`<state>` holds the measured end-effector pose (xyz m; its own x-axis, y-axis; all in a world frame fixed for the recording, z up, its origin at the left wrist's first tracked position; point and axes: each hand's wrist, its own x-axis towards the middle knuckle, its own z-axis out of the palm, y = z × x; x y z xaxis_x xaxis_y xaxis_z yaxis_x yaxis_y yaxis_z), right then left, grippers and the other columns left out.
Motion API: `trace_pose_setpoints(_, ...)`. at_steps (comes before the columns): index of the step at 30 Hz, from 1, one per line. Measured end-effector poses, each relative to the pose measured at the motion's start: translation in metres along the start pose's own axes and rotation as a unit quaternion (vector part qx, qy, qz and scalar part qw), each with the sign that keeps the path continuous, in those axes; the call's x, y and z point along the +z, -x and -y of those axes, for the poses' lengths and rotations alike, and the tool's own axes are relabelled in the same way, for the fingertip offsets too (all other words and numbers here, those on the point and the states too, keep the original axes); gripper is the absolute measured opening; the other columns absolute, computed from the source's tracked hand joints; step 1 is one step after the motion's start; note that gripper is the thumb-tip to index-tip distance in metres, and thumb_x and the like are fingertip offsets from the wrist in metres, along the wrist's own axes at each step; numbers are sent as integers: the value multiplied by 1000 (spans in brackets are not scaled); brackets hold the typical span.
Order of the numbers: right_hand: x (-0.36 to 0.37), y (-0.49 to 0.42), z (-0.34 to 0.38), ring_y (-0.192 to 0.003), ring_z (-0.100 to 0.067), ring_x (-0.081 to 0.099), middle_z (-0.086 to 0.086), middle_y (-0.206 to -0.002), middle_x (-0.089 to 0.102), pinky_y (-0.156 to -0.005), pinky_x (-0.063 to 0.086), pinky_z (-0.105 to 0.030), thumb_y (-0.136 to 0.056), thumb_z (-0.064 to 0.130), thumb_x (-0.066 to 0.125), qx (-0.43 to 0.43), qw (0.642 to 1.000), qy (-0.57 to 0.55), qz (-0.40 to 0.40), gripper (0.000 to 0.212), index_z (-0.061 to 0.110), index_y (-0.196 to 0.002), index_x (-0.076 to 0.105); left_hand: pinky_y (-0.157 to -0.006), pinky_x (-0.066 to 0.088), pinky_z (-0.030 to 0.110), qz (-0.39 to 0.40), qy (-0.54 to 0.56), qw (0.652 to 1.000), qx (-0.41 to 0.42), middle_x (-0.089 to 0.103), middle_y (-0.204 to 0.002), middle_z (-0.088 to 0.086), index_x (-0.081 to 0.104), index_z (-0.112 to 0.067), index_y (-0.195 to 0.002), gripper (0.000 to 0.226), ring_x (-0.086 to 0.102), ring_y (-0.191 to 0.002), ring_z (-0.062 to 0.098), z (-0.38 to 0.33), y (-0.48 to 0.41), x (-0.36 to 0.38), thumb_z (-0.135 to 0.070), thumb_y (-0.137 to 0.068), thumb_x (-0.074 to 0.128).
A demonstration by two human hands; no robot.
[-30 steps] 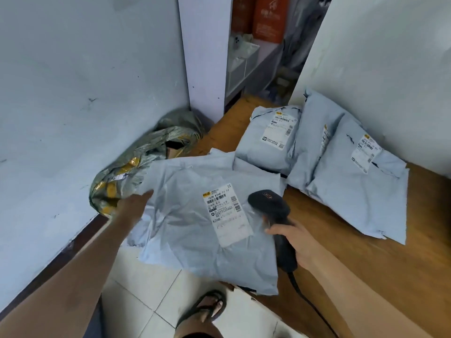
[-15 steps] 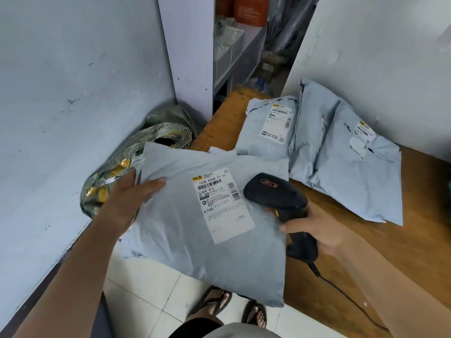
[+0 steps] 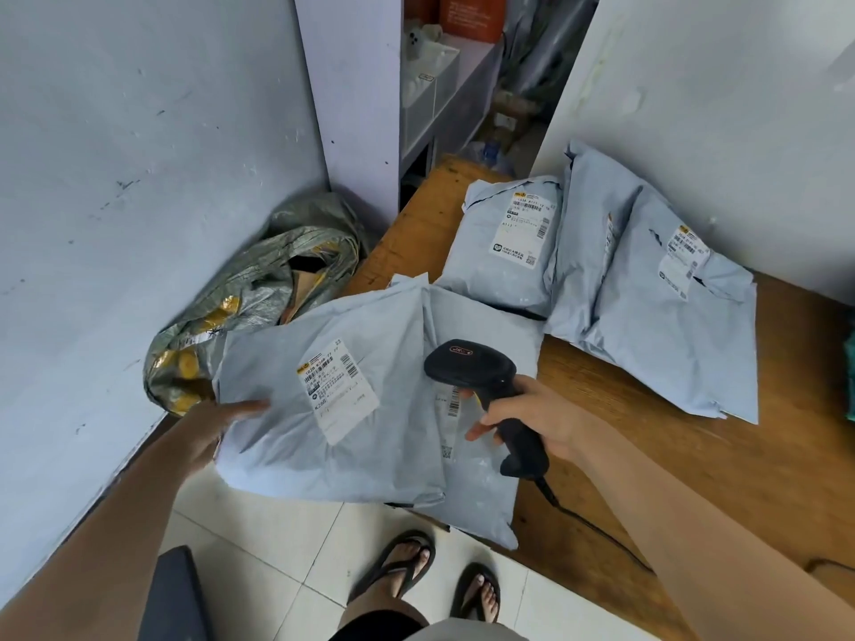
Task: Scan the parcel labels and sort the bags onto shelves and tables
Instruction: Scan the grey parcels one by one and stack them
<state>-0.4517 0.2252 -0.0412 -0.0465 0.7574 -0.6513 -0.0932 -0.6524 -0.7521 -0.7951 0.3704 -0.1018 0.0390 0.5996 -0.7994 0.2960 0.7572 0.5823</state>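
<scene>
My left hand (image 3: 217, 423) grips the left edge of a pale grey parcel bag (image 3: 324, 437) with a white label (image 3: 340, 393), holding it out past the wooden table's (image 3: 694, 455) near left corner. Under it lies a second grey bag (image 3: 481, 478) whose label is partly uncovered. My right hand (image 3: 532, 418) holds a black barcode scanner (image 3: 472, 367) over that second bag, its head pointing left. Three more grey labelled bags (image 3: 509, 252) (image 3: 583, 252) (image 3: 671, 316) lean against the white wall at the back of the table.
A crumpled grey-green sack (image 3: 240, 312) with yellow print sits on the floor in the left corner. A shelf unit (image 3: 435, 99) with boxes stands behind the white pillar. The scanner's cable (image 3: 601, 534) trails across the table. My sandalled feet (image 3: 439, 580) stand on white tiles.
My left hand has drawn the top bag to the left, uncovering the label of the bag beneath. The scanner stays over the bags, held by my right hand.
</scene>
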Motion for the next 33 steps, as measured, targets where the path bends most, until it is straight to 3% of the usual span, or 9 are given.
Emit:
trace_pose_setpoints(3,3,-4,4,-71,-24,71,-9,-106,67,-56,47,-26,-84,-11,53,8,997,-76,28,33,13,-102,66,-72,49,40,32,28,999,-15,75,-69,8,62,-8,-97,14,62,-85,32,-6,11,1,-12,-84,65)
trace_pose_setpoints(7,25,-20,7,-62,-24,68,-4,-82,65,-51,46,-26,-71,1,58,39,987,-137,69,35,13,-102,69,-85,50,45,17,53,998,10,67,-108,19,60,-3,-114,39,62,-97,37,-13,11,12,-8,-76,71)
trace_pose_setpoints(13,36,-32,-2,-46,-16,49,-6,-55,53,-50,43,-23,-80,-3,52,68,987,-139,51,31,9,-106,65,-95,47,55,23,66,996,59,66,-106,24,59,6,-118,49,63,-95,41,-14,19,18,3,-70,73)
trace_pose_setpoints(17,24,-16,-1,-47,-15,46,-7,-52,49,-51,41,-25,-75,1,55,39,985,-162,40,29,9,-99,69,-65,60,43,96,102,980,141,74,-84,14,65,-1,-103,56,71,-73,32,-22,50,20,-1,-49,83)
trace_pose_setpoints(20,11,9,3,-45,-17,46,-10,-54,48,-49,42,-26,-66,2,58,-18,981,-191,31,31,7,-94,71,-57,60,34,139,147,958,204,75,-76,7,69,-7,-89,23,73,-66,23,-25,71,34,8,-74,61)
trace_pose_setpoints(22,-3,30,3,-44,-18,46,-11,-55,48,-47,43,-25,-62,-1,60,-67,975,-210,21,33,3,-93,70,-56,59,31,159,180,944,225,75,-75,5,76,-9,-76,33,73,-66,20,-33,80,47,14,-77,52)
trace_pose_setpoints(25,-24,59,-6,-44,-20,46,-13,-55,47,-47,44,-26,-53,4,67,-107,969,-224,2,39,2,-91,70,-58,59,30,216,149,936,233,76,-79,5,77,-9,-77,34,73,-71,20,-50,87,72,-13,-45,88)
trace_pose_setpoints(28,-42,66,-28,-44,-20,47,-13,-59,48,-47,43,-27,-61,3,65,-71,969,-223,-74,33,1,-94,66,-68,59,40,174,47,971,158,76,-90,14,75,-10,-82,68,73,-74,29,-51,69,106,-34,-22,96)
trace_pose_setpoints(33,-48,57,-70,-46,-20,50,-8,-55,54,-50,42,-27,-79,-3,55,38,950,-249,-185,31,2,-109,60,-78,45,34,6,-75,991,113,63,-91,6,58,-6,-100,44,55,-69,18,-27,49,142,-33,-73,79)
